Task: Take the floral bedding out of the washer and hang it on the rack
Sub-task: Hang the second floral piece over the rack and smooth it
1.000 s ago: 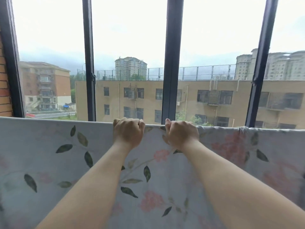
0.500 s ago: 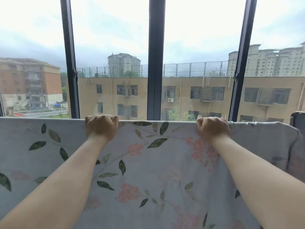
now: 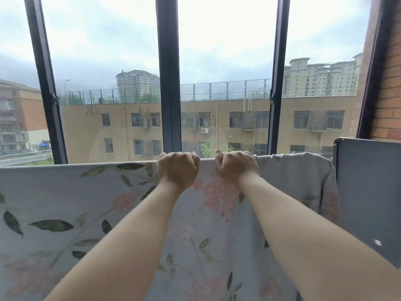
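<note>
Reaching forward, two bare forearms cross the floral bedding (image 3: 65, 192), which hangs spread like a sheet, its top fold running straight across below the window. The left hand (image 3: 176, 170) and right hand (image 3: 235, 168) sit close together on that fold, fingers curled tight over the cloth, gripping it. A dark panel (image 3: 368, 192) stands just right of the bedding; beyond are the window frame (image 3: 169, 83) and a tan building (image 3: 217, 127)

Dark-framed window (image 3: 168, 83); beige building (image 3: 217, 124) outside; brick wall (image 3: 388, 88) right.
</note>
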`<state>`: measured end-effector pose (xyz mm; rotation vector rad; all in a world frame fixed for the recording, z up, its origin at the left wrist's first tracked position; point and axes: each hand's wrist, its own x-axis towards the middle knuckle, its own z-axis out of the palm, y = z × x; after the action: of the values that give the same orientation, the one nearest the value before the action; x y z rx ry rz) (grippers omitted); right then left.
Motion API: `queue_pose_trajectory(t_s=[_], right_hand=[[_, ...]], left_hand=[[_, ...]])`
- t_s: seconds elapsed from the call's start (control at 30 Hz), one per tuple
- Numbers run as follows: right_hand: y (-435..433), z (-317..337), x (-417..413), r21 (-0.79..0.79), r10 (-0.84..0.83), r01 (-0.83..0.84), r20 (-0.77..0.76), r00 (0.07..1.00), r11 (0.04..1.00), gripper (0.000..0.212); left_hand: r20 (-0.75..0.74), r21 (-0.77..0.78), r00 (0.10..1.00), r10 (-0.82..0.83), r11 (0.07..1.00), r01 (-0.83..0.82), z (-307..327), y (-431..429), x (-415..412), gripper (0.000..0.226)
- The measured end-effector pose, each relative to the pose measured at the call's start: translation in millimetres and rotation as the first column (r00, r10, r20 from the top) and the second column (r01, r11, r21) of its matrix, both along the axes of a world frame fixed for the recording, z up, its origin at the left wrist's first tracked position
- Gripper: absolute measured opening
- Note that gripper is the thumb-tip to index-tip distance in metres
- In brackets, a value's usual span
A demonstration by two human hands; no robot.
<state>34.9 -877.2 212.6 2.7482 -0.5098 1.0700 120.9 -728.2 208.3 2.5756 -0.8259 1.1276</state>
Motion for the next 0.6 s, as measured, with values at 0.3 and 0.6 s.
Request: queue_pose_trajectory(t_s=[0.3, 0.6], right_hand=[[-107, 1, -61, 0.104, -0.131, 0.130, -0.001, 0.991, 0.986, 0.066], [-120, 1, -66, 0.153, -0.128, 0.129, -0.017, 0.992, 0.980, 0.069]], left_hand=[[0.028, -0.050, 0.998, 0.049, 0.998, -0.047, 0, 0, 6, 0.056], [-0.058, -0.100, 0.995, 0.082, 0.991, -0.087, 4, -50, -26, 0.049]])
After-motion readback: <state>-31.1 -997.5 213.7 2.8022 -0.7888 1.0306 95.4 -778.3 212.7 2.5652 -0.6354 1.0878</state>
